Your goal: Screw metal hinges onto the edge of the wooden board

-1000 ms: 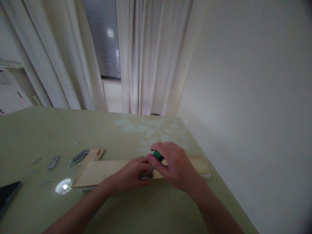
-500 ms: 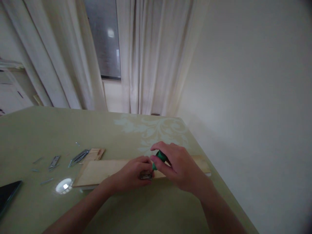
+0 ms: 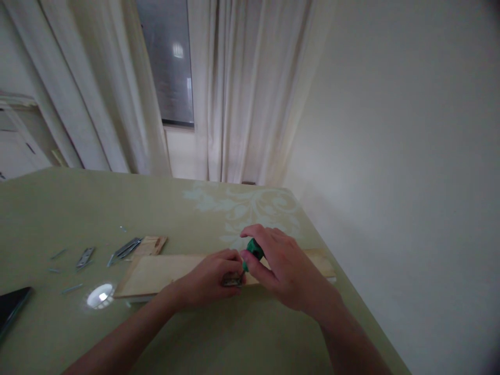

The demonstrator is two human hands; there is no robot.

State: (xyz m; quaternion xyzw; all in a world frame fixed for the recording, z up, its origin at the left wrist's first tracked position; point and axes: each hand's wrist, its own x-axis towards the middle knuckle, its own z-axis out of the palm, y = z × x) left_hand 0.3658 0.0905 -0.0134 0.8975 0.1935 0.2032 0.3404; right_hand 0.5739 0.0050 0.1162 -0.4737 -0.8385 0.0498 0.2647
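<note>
My right hand (image 3: pixel 287 265) is closed around the green handle of a screwdriver (image 3: pixel 254 250), tilted with its tip pointing down and left. That tip comes down at a small metal bracket (image 3: pixel 232 280) on the front edge of a long wooden board (image 3: pixel 160 273). Curled fingers of my left hand (image 3: pixel 214 273) pinch the bracket against the board. Whether a screw sits under the tip is hidden by the fingers.
Left of the board lie a small wood piece (image 3: pixel 151 245), several metal strips (image 3: pixel 128 248), another bracket (image 3: pixel 85 257) and loose screws (image 3: pixel 72 288). A dark flat device (image 3: pixel 13 307) lies at the left table edge. A wall (image 3: pixel 390 156) borders the table's right side.
The screwdriver handle has shifted slightly up and left with my right hand, and a bit more of its lower end shows. My left hand stays at the bracket.
</note>
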